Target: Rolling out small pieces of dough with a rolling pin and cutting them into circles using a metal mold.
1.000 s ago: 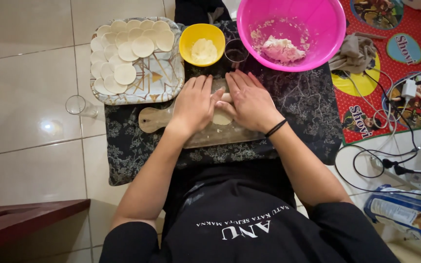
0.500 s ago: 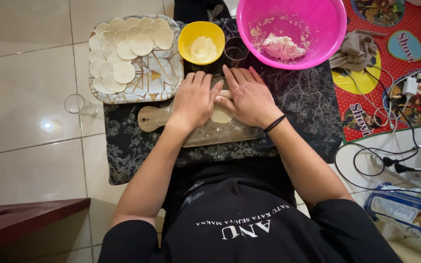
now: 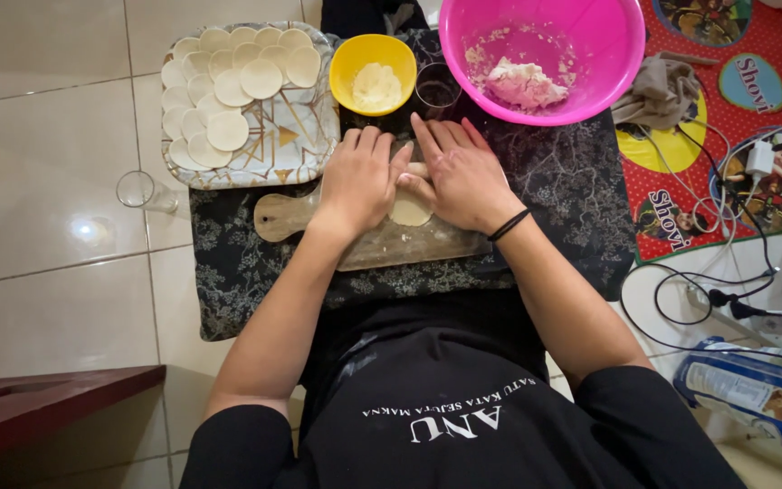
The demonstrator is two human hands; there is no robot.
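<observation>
- Here, left hand [image 3: 359, 181] and right hand [image 3: 463, 172] lie flat, side by side, pressing a rolling pin [image 3: 415, 169] over the dough disc [image 3: 409, 210] on the wooden board [image 3: 391, 243].
- Even, light pressure would likely keep the disc round.

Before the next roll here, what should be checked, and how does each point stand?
1. Both hands on the work: left hand and right hand lie flat, side by side. Ok.
2. Dough on the board: a pale piece shows beneath the hands, on the wood. Ok.
3. Rolling pin: mostly hidden under the palms. Cannot tell.
4. Board seated on the dark cloth, handle to the left. Ok.
5. Room on the tray for another disc: its right part is bare. Ok.
6. More dough in the pink bowl: a lump remains. Ok.
</observation>
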